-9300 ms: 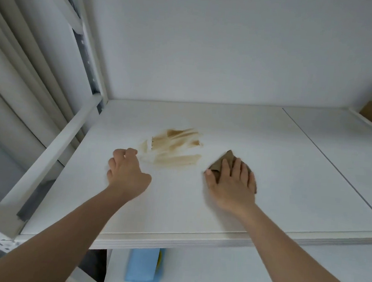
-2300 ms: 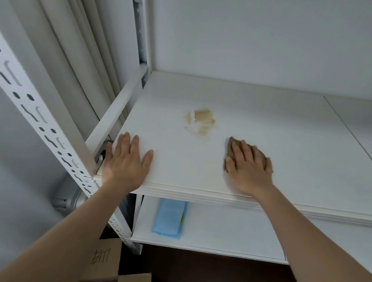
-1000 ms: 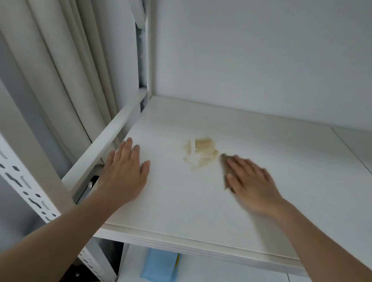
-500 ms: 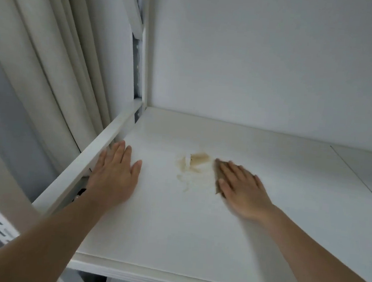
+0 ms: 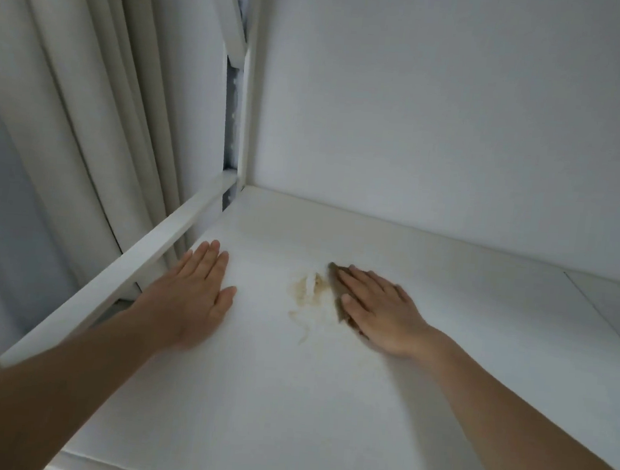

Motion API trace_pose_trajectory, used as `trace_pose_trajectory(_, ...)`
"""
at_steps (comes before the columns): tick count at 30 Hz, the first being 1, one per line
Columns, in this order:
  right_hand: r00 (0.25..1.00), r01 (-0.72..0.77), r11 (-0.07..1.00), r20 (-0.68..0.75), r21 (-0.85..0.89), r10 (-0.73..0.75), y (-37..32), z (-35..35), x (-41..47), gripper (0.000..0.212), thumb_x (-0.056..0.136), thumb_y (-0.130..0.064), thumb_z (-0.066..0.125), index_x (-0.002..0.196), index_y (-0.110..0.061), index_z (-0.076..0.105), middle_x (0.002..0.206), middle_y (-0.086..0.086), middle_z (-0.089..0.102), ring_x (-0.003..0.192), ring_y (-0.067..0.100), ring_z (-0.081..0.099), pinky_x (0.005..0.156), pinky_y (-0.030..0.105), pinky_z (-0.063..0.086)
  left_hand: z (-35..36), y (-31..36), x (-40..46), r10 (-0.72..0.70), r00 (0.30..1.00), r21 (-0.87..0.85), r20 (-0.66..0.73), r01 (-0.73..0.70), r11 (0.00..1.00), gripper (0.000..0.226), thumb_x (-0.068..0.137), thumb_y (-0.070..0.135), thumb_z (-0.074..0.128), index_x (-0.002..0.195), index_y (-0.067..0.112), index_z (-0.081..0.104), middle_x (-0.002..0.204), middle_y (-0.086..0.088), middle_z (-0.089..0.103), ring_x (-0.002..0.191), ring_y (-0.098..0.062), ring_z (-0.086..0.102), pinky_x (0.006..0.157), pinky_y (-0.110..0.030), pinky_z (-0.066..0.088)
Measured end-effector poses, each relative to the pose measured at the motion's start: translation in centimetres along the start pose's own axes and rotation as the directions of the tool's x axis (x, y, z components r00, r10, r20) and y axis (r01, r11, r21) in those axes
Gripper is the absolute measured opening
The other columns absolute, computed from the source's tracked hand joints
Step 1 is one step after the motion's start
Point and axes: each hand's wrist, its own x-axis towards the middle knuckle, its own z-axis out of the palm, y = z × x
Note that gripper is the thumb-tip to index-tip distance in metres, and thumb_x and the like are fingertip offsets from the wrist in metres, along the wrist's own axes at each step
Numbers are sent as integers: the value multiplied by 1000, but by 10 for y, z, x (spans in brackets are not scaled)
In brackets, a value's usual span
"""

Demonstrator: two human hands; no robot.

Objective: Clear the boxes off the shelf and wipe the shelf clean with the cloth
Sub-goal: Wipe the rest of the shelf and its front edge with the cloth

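White shelf [image 5: 323, 404] carries a brown stain [image 5: 309, 291]. Right hand [image 5: 377, 310], fingers straight, presses the cloth [image 5: 336, 280] just right of it to scrub; left hand [image 5: 194, 296] lies flat, bracing.

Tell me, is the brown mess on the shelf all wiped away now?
No, a brownish smear is on the shelf, just left of the cloth under the right hand.
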Motion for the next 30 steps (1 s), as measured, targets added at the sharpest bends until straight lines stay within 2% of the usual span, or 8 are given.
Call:
trace_pose_trajectory(6, 945, -327, 944, -1, 39, 327, 29, -11, 33, 55, 102, -47, 12, 155, -35, 1, 163, -11, -5, 150, 18, -2, 120, 49, 1, 5, -2, 3, -4, 1000, -1, -19, 4, 1000, 100, 65, 56, -25, 151, 9, -8, 159, -8, -12, 146, -15, -13, 117, -28, -11)
trace_pose_trajectory(12, 998, -57, 998, -14, 36, 57, -47, 0, 50, 54, 103, -46, 12, 155, -35, 2, 162, -14, -5, 149, 15, -3, 119, 48, -2, -1, -2, 10, -69, 998, -133, -16, 66, 989, 66, 97, 51, 14, 150, 13, 17, 158, -4, 14, 146, -17, 10, 118, -32, 10)
trace_pose_trajectory(15, 995, 97, 994, 6, 52, -98, -36, 3, 39, 51, 103, -49, 13, 152, -43, 4, 160, -21, -2, 148, 7, -2, 120, 40, -2, -7, -4, 23, -88, 992, -109, -91, 78, 991, 63, 88, 57, 4, 125, 21, 39, 125, 3, 40, 118, -18, 38, 102, -34, 29)
trace_pose_trajectory(17, 997, 74, 997, 0, 38, -74, -10, -2, 40, 50, 102, -51, 13, 151, -46, 5, 160, -22, 1, 148, 7, 1, 119, 38, 1, -11, -4, 33, -107, 986, -107, -125, 94, 990, 49, 92, 53, 7, 111, 22, 41, 111, 5, 40, 109, -18, 40, 97, -34, 32)
trace_pose_trajectory(20, 988, -146, 989, -45, 15, 146, 19, -11, 59, 52, 103, -49, 13, 153, -41, 6, 162, -15, 2, 149, 14, 4, 119, 42, 4, -12, -1, 45, -137, 969, -81, -206, 122, 989, 29, 100, 41, 22, 109, 20, 40, 113, 2, 43, 111, -20, 41, 96, -35, 32)
trace_pose_trajectory(23, 959, -282, 959, -17, 29, 282, 11, -13, 92, 55, 102, -46, 12, 155, -34, 2, 163, -10, -4, 150, 20, -2, 119, 49, 1, -1, -3, 54, -102, 951, -27, -291, 98, 995, 26, 99, 34, 25, 108, 17, 43, 108, -1, 45, 101, -23, 44, 89, -37, 37)
trace_pose_trajectory(26, 977, -211, 977, -9, 36, 212, -21, -9, 114, 56, 102, -46, 12, 155, -33, 0, 163, -10, -7, 150, 21, -4, 119, 51, -1, 6, -7, 58, -49, 935, 18, -352, 59, 998, 32, 90, 33, 24, 90, 14, 50, 89, -6, 49, 76, -25, 45, 70, -40, 44)
trace_pose_trajectory(30, 999, 48, 998, -26, 30, -48, -40, 0, 104, 53, 102, -49, 12, 154, -39, 3, 162, -16, -3, 149, 13, -2, 120, 46, -1, 10, -11, 58, -38, 947, -61, -320, 19, 998, 57, 86, 44, 13, 114, 16, 53, 107, -4, 50, 96, -25, 48, 91, -41, 39)
